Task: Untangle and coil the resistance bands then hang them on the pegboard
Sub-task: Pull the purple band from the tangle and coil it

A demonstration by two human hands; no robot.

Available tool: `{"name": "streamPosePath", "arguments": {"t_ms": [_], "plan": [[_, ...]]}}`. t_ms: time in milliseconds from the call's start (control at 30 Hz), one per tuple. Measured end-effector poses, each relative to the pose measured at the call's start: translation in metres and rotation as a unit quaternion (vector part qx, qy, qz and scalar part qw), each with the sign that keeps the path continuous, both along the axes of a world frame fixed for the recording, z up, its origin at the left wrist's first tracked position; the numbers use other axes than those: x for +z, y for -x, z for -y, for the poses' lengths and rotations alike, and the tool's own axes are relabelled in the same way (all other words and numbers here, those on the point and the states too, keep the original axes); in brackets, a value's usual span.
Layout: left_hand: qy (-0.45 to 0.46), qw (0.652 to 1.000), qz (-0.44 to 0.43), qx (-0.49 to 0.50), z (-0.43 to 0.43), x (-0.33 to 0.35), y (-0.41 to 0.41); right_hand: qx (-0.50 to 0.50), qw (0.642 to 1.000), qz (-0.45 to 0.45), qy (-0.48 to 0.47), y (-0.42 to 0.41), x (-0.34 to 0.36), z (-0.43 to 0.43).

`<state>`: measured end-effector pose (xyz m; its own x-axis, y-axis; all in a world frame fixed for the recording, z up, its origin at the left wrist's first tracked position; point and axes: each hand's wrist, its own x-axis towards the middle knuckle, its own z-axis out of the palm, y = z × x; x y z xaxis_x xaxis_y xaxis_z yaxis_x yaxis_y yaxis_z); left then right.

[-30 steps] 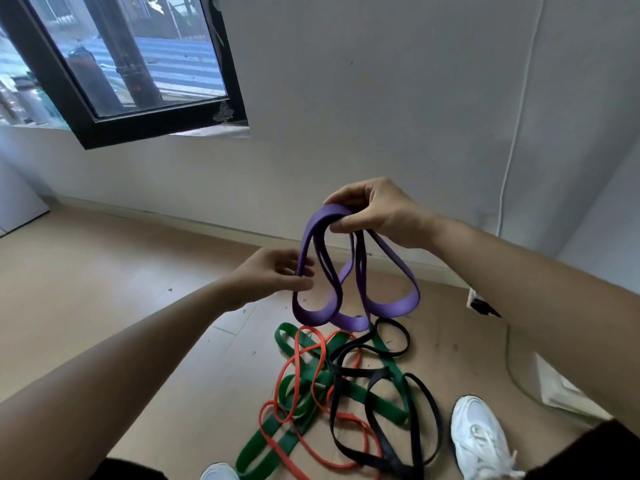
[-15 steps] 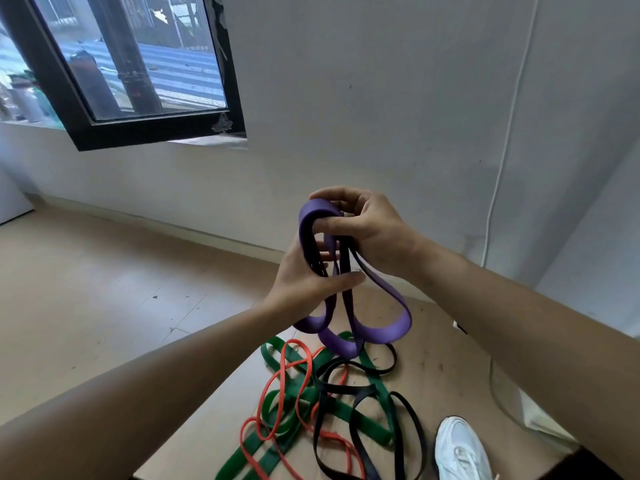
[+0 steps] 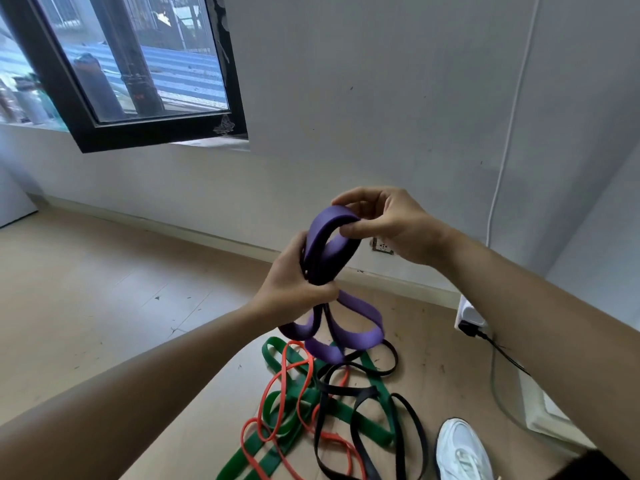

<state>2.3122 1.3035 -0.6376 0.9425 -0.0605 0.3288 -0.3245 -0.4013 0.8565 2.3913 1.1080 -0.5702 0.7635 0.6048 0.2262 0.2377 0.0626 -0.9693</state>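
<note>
Purple band (image 3: 332,251) at frame centre is pinched at its top by the right hand (image 3: 391,226) while the left hand (image 3: 294,285) grips its gathered loops, likely keeping the coil together.

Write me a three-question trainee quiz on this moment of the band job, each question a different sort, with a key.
1. Fill in: the green band, orange band and black band lie tangled on the ____.
2. Which band do the left hand and right hand hold between them?
A. green band
B. purple band
C. black band
3. True or false: the purple band is already hanging on a peg.

Key: 1. floor. 2. B. 3. False, it is held up in the air, and no peg is in view.
</note>
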Motion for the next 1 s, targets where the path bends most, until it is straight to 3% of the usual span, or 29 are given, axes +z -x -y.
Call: {"name": "streamPosePath", "arguments": {"t_ms": [100,300,500,667,833,1000], "plan": [[-0.077,0.997,0.003,-0.009,-0.014,0.004,-0.001,0.02,0.999,-0.02,0.035,-0.009,-0.009,0.015],[-0.119,0.991,-0.004,-0.055,-0.036,0.026,0.003,0.065,0.993,-0.043,0.085,-0.012,-0.036,0.026],[-0.153,0.984,0.013,-0.093,-0.047,0.029,0.005,0.002,0.981,0.047,0.191,-0.006,-0.057,0.017],[-0.171,0.979,-0.02,-0.106,-0.052,0.023,0.001,0.009,0.921,0.182,0.343,0.003,-0.043,-0.002],[-0.138,0.98,-0.027,-0.139,-0.041,0.022,-0.001,0.039,0.903,0.275,0.328,0.021,-0.039,-0.031],[-0.117,0.984,-0.067,-0.118,-0.041,0.015,-0.003,0.068,0.922,0.207,0.32,0.017,-0.033,-0.025]]}}
